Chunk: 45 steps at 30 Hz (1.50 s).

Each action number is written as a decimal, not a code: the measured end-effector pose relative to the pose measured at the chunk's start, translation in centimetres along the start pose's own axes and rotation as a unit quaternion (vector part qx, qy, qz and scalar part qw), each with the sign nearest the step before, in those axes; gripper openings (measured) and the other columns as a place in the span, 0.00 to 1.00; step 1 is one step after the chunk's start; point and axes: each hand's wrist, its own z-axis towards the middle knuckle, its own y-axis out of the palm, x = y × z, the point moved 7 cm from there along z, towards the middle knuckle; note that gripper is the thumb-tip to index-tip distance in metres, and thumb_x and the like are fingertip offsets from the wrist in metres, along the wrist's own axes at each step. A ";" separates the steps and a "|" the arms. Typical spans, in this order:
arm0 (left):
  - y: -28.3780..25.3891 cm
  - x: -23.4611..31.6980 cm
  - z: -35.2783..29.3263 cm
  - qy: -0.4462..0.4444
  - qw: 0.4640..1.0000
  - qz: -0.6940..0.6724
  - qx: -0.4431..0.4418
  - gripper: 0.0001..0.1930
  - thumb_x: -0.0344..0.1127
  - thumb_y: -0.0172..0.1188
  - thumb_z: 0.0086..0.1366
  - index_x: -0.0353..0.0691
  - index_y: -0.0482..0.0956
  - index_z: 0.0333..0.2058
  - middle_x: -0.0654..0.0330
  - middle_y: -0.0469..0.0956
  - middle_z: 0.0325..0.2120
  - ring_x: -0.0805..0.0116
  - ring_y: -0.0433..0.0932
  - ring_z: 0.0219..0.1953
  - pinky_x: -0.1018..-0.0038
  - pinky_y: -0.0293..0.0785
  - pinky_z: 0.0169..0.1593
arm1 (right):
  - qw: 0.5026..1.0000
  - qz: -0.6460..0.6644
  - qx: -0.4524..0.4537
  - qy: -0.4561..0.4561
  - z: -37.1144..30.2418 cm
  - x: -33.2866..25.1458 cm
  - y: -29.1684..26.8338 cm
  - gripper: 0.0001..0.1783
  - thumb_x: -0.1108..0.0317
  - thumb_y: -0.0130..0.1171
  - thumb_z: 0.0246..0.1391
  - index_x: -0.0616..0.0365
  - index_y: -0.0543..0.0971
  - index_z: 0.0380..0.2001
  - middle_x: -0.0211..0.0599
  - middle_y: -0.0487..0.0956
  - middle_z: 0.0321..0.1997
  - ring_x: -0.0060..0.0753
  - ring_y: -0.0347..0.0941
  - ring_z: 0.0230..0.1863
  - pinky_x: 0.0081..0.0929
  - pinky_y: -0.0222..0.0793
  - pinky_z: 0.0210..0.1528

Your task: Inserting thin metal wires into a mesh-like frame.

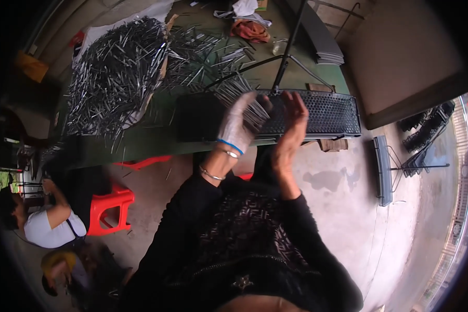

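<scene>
My left hand (237, 125) wears a white glove with a blue cuff and is closed around a bundle of thin grey metal strips (256, 115). The strips lie slantwise, their lower ends pointing toward my right hand (292, 132). That hand is bare, with its fingers stretched up and its palm turned toward the bundle; it is slightly blurred. Behind both hands a long black perforated metal tray (330, 110) sits along the table's near edge. Dark rods (285, 65) rise from behind the tray.
A big heap of metal strips (117, 73) covers the left of the green table (106, 151), with loose ones scattered rightward. An orange-brown cloth (250, 31) lies at the back. Red stools (112, 208) and two people are at left. Another tray-like frame (382, 170) stands on the floor at right.
</scene>
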 end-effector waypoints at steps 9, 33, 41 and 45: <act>1.5 -7.5 -2.4 -0.074 0.979 0.189 -0.016 0.11 0.32 0.61 0.59 0.33 0.80 0.39 0.58 0.81 0.33 0.70 0.80 0.34 0.75 0.77 0.38 | 0.981 -0.123 -0.025 0.150 -0.2 -0.2 -6.8 0.24 0.57 0.49 0.64 0.65 0.71 0.54 0.40 0.73 0.51 0.29 0.68 0.50 0.24 0.62 0.54; -0.1 -14.2 1.8 -0.155 0.912 0.378 0.034 0.12 0.33 0.61 0.57 0.29 0.78 0.37 0.52 0.81 0.28 0.64 0.82 0.27 0.73 0.79 0.30 | 0.947 -0.208 -0.106 0.219 5.8 -2.5 -15.4 0.09 0.69 0.54 0.60 0.65 0.76 0.36 0.32 0.78 0.28 0.20 0.73 0.30 0.18 0.68 0.34; 1.8 -15.9 2.2 -0.238 0.943 0.233 -0.022 0.13 0.35 0.57 0.62 0.33 0.77 0.41 0.50 0.79 0.34 0.56 0.81 0.37 0.60 0.82 0.35 | 0.928 -0.347 0.118 -0.063 11.9 -5.9 -22.0 0.08 0.71 0.52 0.61 0.67 0.75 0.37 0.39 0.81 0.31 0.28 0.79 0.33 0.23 0.74 0.38; 1.3 -16.6 2.6 -0.244 0.945 0.216 -0.027 0.12 0.35 0.57 0.63 0.33 0.77 0.41 0.54 0.79 0.32 0.62 0.80 0.34 0.62 0.82 0.35 | 0.919 -0.356 0.156 -0.074 14.3 -2.2 -24.3 0.06 0.72 0.55 0.58 0.64 0.76 0.35 0.39 0.81 0.29 0.28 0.80 0.32 0.24 0.75 0.37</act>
